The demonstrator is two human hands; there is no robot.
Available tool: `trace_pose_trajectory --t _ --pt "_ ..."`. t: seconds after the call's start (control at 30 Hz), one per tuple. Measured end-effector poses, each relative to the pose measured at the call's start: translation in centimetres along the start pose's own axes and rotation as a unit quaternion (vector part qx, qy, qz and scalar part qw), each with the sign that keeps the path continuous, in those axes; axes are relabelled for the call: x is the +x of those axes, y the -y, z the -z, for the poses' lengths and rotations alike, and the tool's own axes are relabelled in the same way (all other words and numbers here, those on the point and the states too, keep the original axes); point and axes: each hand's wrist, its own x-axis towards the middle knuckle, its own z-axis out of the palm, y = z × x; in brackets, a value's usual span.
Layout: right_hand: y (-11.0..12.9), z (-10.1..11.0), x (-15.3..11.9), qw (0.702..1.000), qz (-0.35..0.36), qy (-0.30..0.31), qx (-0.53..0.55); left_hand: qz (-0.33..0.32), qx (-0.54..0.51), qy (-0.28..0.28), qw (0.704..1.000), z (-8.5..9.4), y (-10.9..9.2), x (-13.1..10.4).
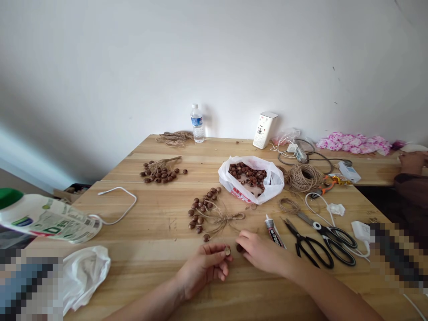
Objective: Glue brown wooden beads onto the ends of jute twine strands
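Pinched between thumb and fingers of my left hand [209, 264] is a half nutshell [228, 252], its pale inner side showing. My right hand [262, 252], just beside it, has its fingers closed on a dark brown nutshell [239, 248]. Beyond both hands lies a bundle of twine [228, 217] with a coiled loop and several brown nuts [200, 207] on its strands. A white plastic bag [247, 197] of loose brown shells stands open behind it. Right of my right hand is a glue tube [274, 232].
Two pairs of scissors [309, 245] [334, 234] lie at the right, near a twine ball [305, 177] and cables. A second nut bundle [162, 171], a water bottle [197, 125] and a white box [265, 129] stand farther back. A large bottle [56, 218] is left; another person's hand [412, 161] is far right.
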Motion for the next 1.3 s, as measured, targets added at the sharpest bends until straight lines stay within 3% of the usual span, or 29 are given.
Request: trace_pose_trajectory --t 0.5,0.87,1.3 --pt "-0.4 -0.7 0.7 0.998 0.001 -0.021 -0.064 0.002 -0.001 -0.007 1.000 -0.1 -0.1 0.0" --pt "0.9 -1.0 1.0 0.976 0.019 -0.163 0.141 -0.007 0.007 0.031 0.999 0.0 0.0 -0.2" --pt "1.8 -1.2 1.0 0.980 0.010 -0.139 0.145 -0.009 0.013 0.034 0.999 0.2 0.2 -0.1"
